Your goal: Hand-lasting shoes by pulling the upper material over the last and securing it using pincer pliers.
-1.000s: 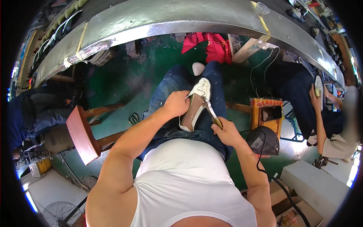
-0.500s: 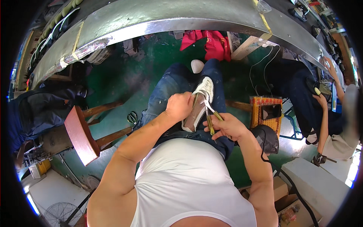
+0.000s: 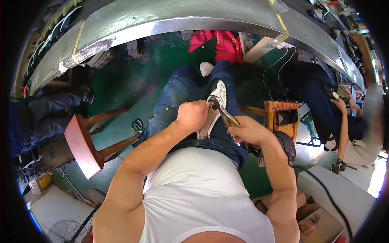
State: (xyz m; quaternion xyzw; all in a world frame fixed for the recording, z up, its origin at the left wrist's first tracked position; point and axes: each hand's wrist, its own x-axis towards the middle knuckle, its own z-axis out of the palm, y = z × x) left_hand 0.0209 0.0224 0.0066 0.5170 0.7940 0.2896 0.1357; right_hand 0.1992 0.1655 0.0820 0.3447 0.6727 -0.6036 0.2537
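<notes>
**Desk:** What does the frame show, and where is the shoe?

**Photographer:** A seated worker in a white sleeveless top holds a white shoe upper on the lap, across blue jeans, near picture centre. The left hand is clenched around the shoe's near side, steadying it. The right hand, at four o'clock from the shoe, is wrapped tight around the handles of lasting pliers, whose nose meets the upper's edge.

**Desk:** How would the pull be done well?

**Photographer:** In my judgement: bite only the margin of the upper, draw it evenly toward the sole side, and keep the left fist braced so the shoe does not twist on the thigh. Too deep a bite could mark the white material.

**Desk:** Materials and shapes?

**Photographer:** The upper looks smooth and pale, possibly leather or a synthetic; the fisheye view is too small to tell. The pliers are dark metal with a brassy sheen, long and curved. At nine o'clock stands a wooden stool with a reddish slab seat. At three o'clock sits an orange box-shaped device. A dull steel bench edge arcs across twelve o'clock above a green floor. A second person works at far right.
</notes>
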